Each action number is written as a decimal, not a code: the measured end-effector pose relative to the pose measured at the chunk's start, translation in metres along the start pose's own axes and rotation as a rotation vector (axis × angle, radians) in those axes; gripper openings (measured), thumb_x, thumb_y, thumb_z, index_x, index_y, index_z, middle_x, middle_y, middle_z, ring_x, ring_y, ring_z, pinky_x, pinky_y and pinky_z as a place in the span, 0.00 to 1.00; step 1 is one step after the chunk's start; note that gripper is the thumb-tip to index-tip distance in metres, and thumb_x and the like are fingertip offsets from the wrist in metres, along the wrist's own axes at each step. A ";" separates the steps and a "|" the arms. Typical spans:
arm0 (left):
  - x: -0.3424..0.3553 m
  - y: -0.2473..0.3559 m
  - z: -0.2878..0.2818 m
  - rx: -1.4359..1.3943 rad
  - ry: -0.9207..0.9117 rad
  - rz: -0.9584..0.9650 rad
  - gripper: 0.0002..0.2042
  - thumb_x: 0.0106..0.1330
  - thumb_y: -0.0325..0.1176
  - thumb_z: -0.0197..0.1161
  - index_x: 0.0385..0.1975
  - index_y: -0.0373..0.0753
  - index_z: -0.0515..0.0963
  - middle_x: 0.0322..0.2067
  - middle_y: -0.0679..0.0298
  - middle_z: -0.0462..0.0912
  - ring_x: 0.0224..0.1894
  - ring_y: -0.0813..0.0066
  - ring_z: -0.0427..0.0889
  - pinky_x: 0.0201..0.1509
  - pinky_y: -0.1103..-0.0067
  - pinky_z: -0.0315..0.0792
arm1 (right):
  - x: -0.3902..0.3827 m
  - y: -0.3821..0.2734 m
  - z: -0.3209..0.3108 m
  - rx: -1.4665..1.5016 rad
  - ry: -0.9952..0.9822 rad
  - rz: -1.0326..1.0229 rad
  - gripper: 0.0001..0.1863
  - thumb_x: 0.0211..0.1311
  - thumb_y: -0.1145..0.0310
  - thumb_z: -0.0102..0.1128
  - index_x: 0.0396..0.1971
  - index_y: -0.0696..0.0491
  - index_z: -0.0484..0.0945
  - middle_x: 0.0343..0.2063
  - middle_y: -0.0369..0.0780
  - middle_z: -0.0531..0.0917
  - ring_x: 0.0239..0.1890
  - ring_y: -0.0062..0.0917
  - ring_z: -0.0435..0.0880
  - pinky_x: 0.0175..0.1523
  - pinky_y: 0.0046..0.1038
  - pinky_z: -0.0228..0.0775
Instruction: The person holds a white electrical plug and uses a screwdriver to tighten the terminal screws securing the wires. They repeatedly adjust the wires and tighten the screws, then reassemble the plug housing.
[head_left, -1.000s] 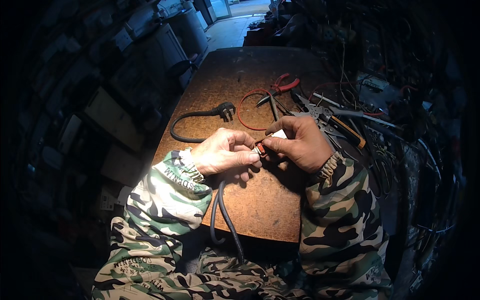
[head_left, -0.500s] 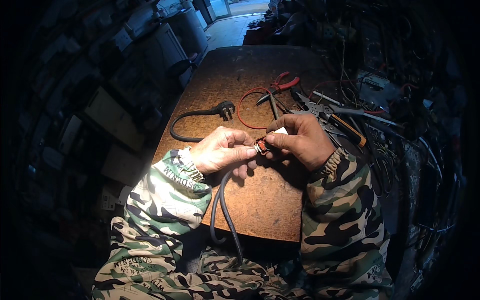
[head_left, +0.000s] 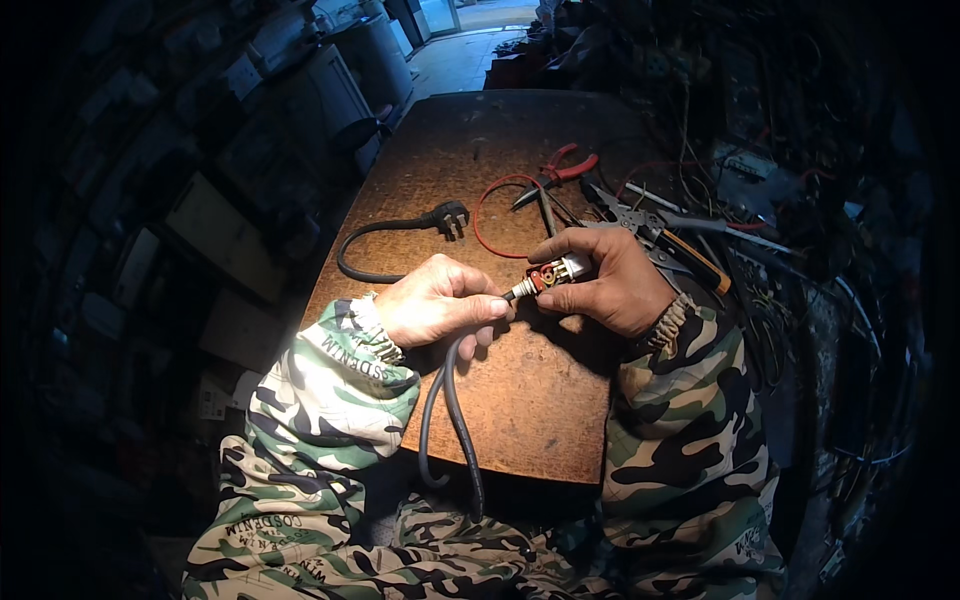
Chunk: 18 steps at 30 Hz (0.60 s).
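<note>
My left hand [head_left: 445, 305] pinches the black power cable [head_left: 452, 400] just short of a small connector. Between the thumb and fingers of my right hand [head_left: 610, 280] is that opened cable connector [head_left: 553, 273], with red, yellow and metallic parts showing inside and a pale end. A ribbed pale collar joins it to the cable. From my left hand the cable droops in a loop over the table's front edge. On the table's left, a dark cable curves up to a black plug [head_left: 448, 219] with metal pins.
The worn brown wooden table [head_left: 500, 430] lies under my hands. Beyond my right hand are red-handled pliers [head_left: 565, 168], a thin red wire [head_left: 477, 215], and a wire stripper [head_left: 640, 220] near an orange-and-black handled tool [head_left: 695, 260]. Tangled cables crowd the right side.
My right thumb and fingers have spread apart along the connector, which has turned so its inside shows more. My left hand keeps its grip on the cable, nearly still.
</note>
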<state>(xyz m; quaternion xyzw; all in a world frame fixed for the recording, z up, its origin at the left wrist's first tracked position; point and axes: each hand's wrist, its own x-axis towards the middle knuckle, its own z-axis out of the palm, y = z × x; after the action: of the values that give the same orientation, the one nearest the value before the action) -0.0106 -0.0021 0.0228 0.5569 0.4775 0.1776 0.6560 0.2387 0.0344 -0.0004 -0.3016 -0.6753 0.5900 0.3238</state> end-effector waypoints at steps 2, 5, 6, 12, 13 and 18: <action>-0.003 0.000 0.002 0.012 0.012 -0.010 0.12 0.74 0.34 0.59 0.42 0.29 0.79 0.25 0.62 0.84 0.21 0.82 0.82 0.26 0.87 0.77 | 0.000 0.001 0.001 0.014 -0.012 0.036 0.21 0.55 0.78 0.71 0.49 0.66 0.78 0.28 0.43 0.86 0.23 0.16 0.84 0.22 0.15 0.73; -0.008 -0.005 0.001 0.060 0.023 0.032 0.13 0.74 0.35 0.58 0.42 0.29 0.80 0.24 0.64 0.83 0.20 0.83 0.81 0.24 0.87 0.75 | 0.003 0.001 0.008 0.025 -0.027 0.060 0.21 0.56 0.79 0.71 0.49 0.66 0.79 0.31 0.45 0.87 0.28 0.20 0.88 0.26 0.14 0.77; -0.008 -0.005 0.001 0.069 0.023 0.029 0.12 0.74 0.35 0.59 0.42 0.29 0.80 0.24 0.64 0.82 0.20 0.84 0.80 0.24 0.87 0.75 | 0.002 0.000 0.008 0.029 -0.030 0.057 0.21 0.56 0.79 0.71 0.50 0.66 0.78 0.32 0.46 0.87 0.29 0.21 0.88 0.28 0.15 0.79; -0.003 -0.003 0.004 0.153 0.031 0.048 0.12 0.74 0.34 0.59 0.43 0.28 0.80 0.24 0.63 0.82 0.19 0.84 0.79 0.22 0.87 0.74 | -0.002 -0.003 0.005 0.029 -0.034 0.068 0.21 0.56 0.79 0.70 0.51 0.67 0.78 0.34 0.46 0.86 0.32 0.25 0.89 0.35 0.19 0.84; -0.003 -0.003 0.005 0.159 0.031 0.054 0.12 0.73 0.34 0.59 0.43 0.28 0.80 0.24 0.63 0.82 0.19 0.84 0.79 0.22 0.87 0.74 | -0.003 -0.003 0.005 0.034 -0.033 0.068 0.21 0.56 0.79 0.70 0.51 0.67 0.78 0.34 0.46 0.86 0.32 0.25 0.89 0.35 0.20 0.84; -0.008 -0.005 0.006 0.166 0.076 0.023 0.12 0.73 0.33 0.59 0.43 0.27 0.79 0.24 0.63 0.83 0.19 0.83 0.79 0.22 0.86 0.74 | 0.003 0.003 0.011 0.038 -0.056 0.038 0.21 0.56 0.79 0.71 0.50 0.67 0.78 0.33 0.47 0.87 0.32 0.21 0.88 0.30 0.16 0.80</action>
<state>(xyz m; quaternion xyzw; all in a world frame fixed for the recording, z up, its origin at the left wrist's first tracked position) -0.0115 -0.0133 0.0217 0.6075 0.5087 0.1660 0.5870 0.2286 0.0306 -0.0038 -0.2916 -0.6670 0.6169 0.2991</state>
